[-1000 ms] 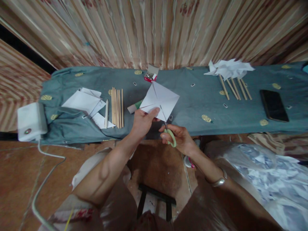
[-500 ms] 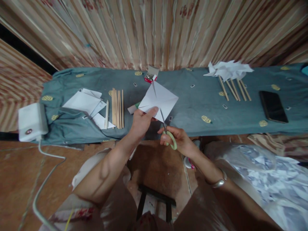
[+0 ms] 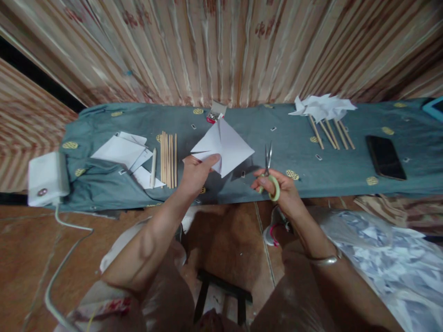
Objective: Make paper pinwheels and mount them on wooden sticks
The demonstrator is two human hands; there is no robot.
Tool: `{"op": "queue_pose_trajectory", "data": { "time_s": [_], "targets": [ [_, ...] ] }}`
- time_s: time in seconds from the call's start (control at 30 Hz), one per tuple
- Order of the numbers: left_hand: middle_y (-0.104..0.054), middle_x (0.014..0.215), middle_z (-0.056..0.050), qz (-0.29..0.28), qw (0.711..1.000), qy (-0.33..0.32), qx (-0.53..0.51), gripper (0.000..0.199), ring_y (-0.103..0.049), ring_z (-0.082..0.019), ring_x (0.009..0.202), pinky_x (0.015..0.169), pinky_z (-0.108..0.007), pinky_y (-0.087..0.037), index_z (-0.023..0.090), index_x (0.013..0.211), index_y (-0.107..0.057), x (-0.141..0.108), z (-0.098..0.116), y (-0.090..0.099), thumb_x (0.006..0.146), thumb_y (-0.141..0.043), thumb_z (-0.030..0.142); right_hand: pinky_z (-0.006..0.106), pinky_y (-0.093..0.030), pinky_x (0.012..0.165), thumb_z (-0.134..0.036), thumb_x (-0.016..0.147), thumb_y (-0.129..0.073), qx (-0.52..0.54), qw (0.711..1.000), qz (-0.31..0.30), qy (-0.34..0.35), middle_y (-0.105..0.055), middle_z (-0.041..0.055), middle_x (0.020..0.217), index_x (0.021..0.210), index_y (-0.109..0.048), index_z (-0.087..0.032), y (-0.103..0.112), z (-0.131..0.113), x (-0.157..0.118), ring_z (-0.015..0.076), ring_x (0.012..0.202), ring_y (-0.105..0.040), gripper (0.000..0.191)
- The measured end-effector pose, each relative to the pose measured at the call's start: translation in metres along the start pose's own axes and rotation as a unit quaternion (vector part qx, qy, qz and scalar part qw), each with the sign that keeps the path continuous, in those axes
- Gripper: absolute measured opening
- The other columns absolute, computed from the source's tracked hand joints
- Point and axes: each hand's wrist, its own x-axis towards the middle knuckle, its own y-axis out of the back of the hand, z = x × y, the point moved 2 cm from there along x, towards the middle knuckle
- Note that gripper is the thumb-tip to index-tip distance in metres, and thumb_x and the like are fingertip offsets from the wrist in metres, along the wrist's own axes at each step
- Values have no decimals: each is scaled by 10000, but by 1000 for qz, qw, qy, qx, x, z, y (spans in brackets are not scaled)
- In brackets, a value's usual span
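White paper square [image 3: 237,147], slit from several corners: pinched between thumb and fingers of left hand [image 3: 197,173], above worktop [image 3: 256,127]. Green-handled scissors [image 3: 267,161]: gripped in right hand [image 3: 282,186], blades slightly parted, apart from paper. At left: wooden sticks [image 3: 169,159], row, near loose white sheets [image 3: 119,150]. At right: paper pinwheels [image 3: 325,108]; black phone [image 3: 386,157]. Behind paper: small red box [image 3: 211,118], open.

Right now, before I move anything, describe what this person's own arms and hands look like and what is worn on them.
The left hand and right hand wear no gloves. Neither the left forearm nor the right forearm is covered by a sleeve. A shiny, silver-coloured bangle circles the right one; none shows on the left.
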Motion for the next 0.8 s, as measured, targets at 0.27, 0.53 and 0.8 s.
{"op": "queue_pose_trajectory", "data": {
  "time_s": [0.27, 0.53, 0.8],
  "targets": [
    [-720, 687, 8, -164, 980, 40, 106, 132, -629, -166, 663, 680, -284, -514, 153, 712, -741, -11, -18, -18, 609, -726, 235, 239, -463, 555, -468, 527, -876, 47, 995, 76, 43, -647, -49, 696, 880, -655, -232, 9, -6, 19, 105, 587, -560, 478],
    [-677, 649, 12, -185, 975, 64, 110, 161, -599, -147, 616, 629, -260, -487, 137, 668, -721, -15, -29, -23, 585, -732, 275, 268, -506, 534, -467, 491, -893, 97, 994, 43, 9, -671, -59, 658, 894, -611, -238, -6, -2, 24, 127, 538, -599, 542],
    [-738, 745, -32, -154, 983, 77, 60, 300, -635, -175, 684, 654, -279, -509, 147, 717, -751, -21, -34, -32, 546, -809, 386, 270, -490, 525, -468, 475, -894, 107, 992, 69, 3, -682, -50, 691, 884, -595, -235, -14, -2, 29, 134, 556, -604, 558]
  ]
}}
